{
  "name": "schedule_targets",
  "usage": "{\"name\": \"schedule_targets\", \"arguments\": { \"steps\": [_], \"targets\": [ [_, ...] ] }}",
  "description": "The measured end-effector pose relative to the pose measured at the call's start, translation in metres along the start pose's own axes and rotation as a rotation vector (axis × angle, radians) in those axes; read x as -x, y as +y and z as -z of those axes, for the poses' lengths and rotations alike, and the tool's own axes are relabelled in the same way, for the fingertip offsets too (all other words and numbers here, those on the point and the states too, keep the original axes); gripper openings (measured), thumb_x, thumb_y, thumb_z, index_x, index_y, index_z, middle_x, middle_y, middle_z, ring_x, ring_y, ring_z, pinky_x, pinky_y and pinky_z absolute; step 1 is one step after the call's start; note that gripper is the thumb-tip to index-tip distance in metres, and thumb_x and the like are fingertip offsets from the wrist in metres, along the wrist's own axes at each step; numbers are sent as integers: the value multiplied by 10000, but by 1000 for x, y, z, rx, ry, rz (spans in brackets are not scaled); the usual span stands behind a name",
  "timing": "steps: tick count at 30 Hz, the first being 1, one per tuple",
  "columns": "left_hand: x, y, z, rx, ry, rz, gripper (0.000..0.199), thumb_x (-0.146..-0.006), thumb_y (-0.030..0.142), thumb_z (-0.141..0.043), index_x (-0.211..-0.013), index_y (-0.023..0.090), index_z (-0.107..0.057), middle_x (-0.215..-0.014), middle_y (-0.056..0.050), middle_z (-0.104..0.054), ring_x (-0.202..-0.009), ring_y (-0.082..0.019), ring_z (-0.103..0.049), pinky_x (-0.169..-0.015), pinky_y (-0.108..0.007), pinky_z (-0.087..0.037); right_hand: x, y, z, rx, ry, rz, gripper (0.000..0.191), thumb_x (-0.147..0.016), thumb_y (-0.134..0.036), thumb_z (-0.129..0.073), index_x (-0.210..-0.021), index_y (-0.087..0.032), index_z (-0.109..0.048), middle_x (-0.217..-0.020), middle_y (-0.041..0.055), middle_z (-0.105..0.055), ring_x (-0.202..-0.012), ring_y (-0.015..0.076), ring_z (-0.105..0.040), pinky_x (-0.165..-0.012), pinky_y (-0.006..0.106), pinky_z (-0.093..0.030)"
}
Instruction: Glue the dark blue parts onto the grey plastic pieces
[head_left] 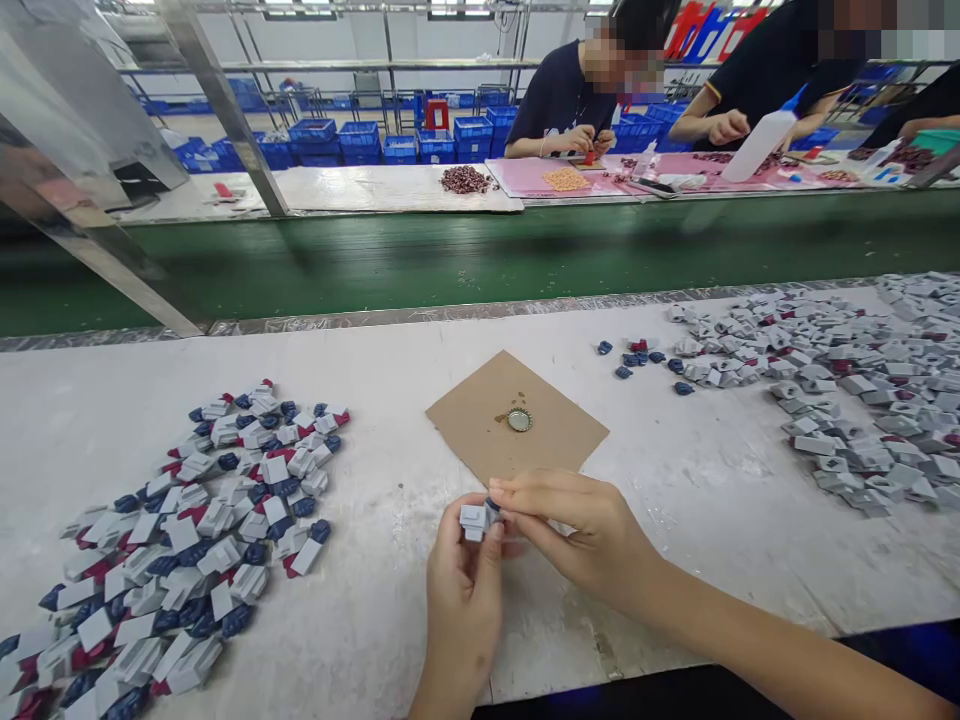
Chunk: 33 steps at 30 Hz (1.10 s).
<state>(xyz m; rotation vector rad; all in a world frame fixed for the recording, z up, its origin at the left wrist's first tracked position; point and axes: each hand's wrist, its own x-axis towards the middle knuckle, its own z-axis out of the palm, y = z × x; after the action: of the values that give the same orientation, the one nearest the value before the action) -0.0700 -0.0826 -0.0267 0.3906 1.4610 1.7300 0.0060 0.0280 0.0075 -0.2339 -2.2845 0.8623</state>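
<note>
Near the front middle of the table, my left hand (466,590) is closed around a small light grey plastic part (473,521). Fingers of my right hand (577,520) pinch a small dark blue piece (493,505) against the side of that grey part. Just beyond both hands lies a brown cardboard square (465,405), turned cornerwise. On it sits a bottle cap (519,420), hollow side up, with a few wet spots around it. How far the blue piece sits in the grey part is hidden by my fingers.
A heap of grey parts with blue and dark red pieces (217,520) covers the left. Grey parts (862,390) pile on the right, beside several loose blue pieces (623,372). Behind runs a green conveyor belt (375,255), with co-workers (562,110) across it and a metal post (225,110) at left.
</note>
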Motion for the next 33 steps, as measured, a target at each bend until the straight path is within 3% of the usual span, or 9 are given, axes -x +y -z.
{"name": "schedule_targets", "arguments": {
  "steps": [3, 6, 10, 15, 20, 22, 26, 29, 33],
  "targets": [
    [-1, 6, -2, 237, -82, 33, 173, -778, 329, -578, -913, 233, -528, -772, 16, -552, -675, -128, -513, -500, -198, -464, 5, -2, 7, 56, 13, 23, 329, -819, -79, -550, -1123, -194, -599, -1019, 53, -688, -1009, 174, -606, -868, 329, -517],
    [-2, 13, -2, 400, -61, 77, 278, -697, 421, -640, -780, 199, -495, -639, 40, -481, -518, -86, -394, -369, -147, -319, 16, -6, 21, 135, 70, -46, 421, -827, -95, -539, -1226, -226, -521, -1082, 64, -649, -1018, 178, -587, -823, 322, -521],
    [-4, 20, 0, 390, 8, 135, 325, -724, 338, -604, -598, 187, -345, -489, 89, -335, -406, -34, -195, -350, -130, -178, 35, -7, 37, 156, 121, -131, 397, -831, -108, -534, -1195, -267, -540, -994, 42, -656, -876, 158, -618, -735, 284, -527],
    [-6, 21, 3, 367, 3, 197, 293, -731, 348, -493, -590, 214, -273, -446, 113, -206, -405, -49, -61, -329, -147, -84, 48, -6, 42, 107, 132, -195, 347, -832, -121, -531, -1139, -276, -574, -993, 36, -650, -782, 137, -623, -686, 267, -530],
    [-4, 20, 3, 256, 40, 128, 272, -756, 345, -471, -630, 230, -259, -441, 122, -201, -400, -60, -62, -328, -145, -96, 42, -17, 27, 7, 122, -197, 342, -833, -123, -531, -1138, -273, -571, -907, 21, -657, -780, 126, -614, -670, 244, -517],
    [-1, 18, 2, 169, 65, 64, 249, -759, 345, -507, -674, 233, -302, -445, 127, -232, -386, -56, -98, -336, -143, -130, 37, -23, 18, -100, 19, -271, 345, -850, -171, -529, -1182, -268, -539, -895, 16, -649, -728, 109, -597, -628, 228, -502],
    [7, 11, -5, -47, 103, -130, 366, -700, 477, -651, -823, 240, -400, -564, 89, -442, -455, -72, -384, -458, -184, -339, 26, -31, 7, -421, -243, -517, 300, -904, -349, -454, -1172, -244, -540, -832, 6, -627, -708, 108, -574, -620, 226, -467],
    [11, 5, -9, -194, 95, -227, 417, -782, 626, -444, -910, 229, -452, -586, 54, -477, -490, -104, -426, -482, -222, -321, 20, -30, 4, -503, -194, -645, 376, -940, -439, -307, -998, -212, -601, -632, -22, -506, -591, 98, -478, -563, 226, -400],
    [10, 0, -11, -369, 110, -258, 371, -863, 554, -352, -947, 215, -477, -457, 81, -378, -396, -108, -311, -435, -249, -189, 11, -22, -2, -472, -93, -776, 446, -929, -502, -269, -779, -190, -550, -558, -46, -362, -527, 89, -362, -504, 224, -311]
  ]
}}
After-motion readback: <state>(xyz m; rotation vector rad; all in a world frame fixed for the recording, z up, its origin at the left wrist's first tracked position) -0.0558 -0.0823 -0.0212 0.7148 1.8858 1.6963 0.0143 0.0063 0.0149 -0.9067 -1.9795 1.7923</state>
